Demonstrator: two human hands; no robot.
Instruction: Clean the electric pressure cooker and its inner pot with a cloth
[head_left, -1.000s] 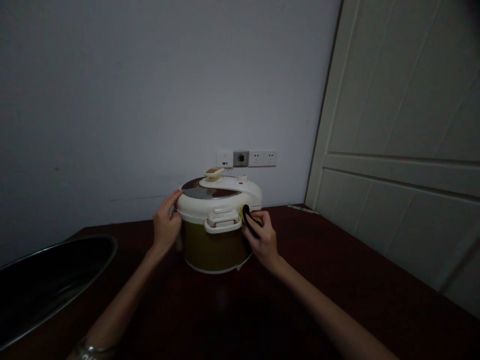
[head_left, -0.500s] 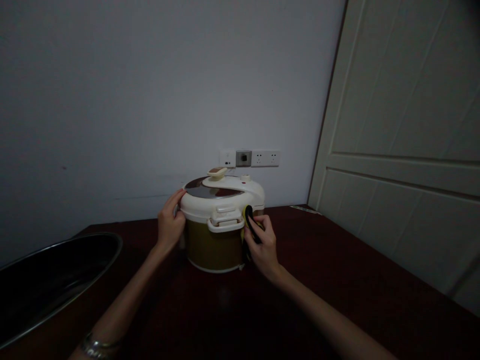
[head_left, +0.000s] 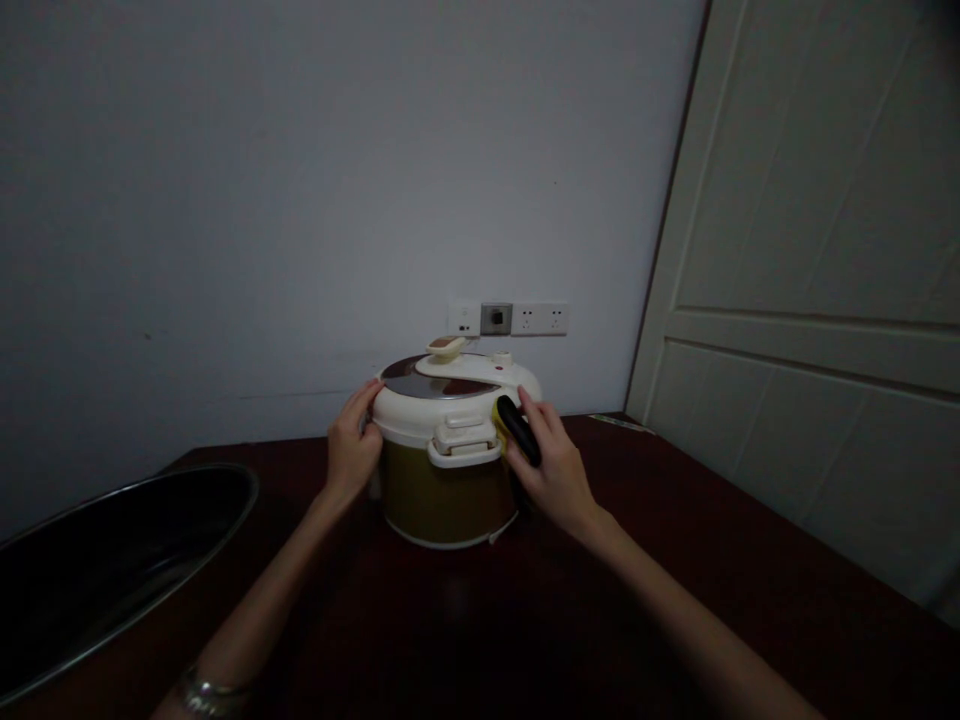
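A cream-lidded cooker (head_left: 448, 455) with an olive-gold body stands on the dark red table (head_left: 675, 560) near the wall. My left hand (head_left: 352, 450) grips the left rim of its lid, fingers curled round the edge. My right hand (head_left: 555, 470) is closed on a yellow and black sponge (head_left: 514, 428) and presses it against the right side of the lid. A small cream handle and a knob stick up from the lid's metal top.
A large dark metal basin (head_left: 112, 570) lies at the left of the table. A row of wall sockets (head_left: 508, 319) sits just behind the cooker. A pale panelled door (head_left: 817, 300) fills the right side.
My right hand has slid the sponge up from the cooker's body to the right edge of the lid. The left hand has kept its hold. The view has drifted left.
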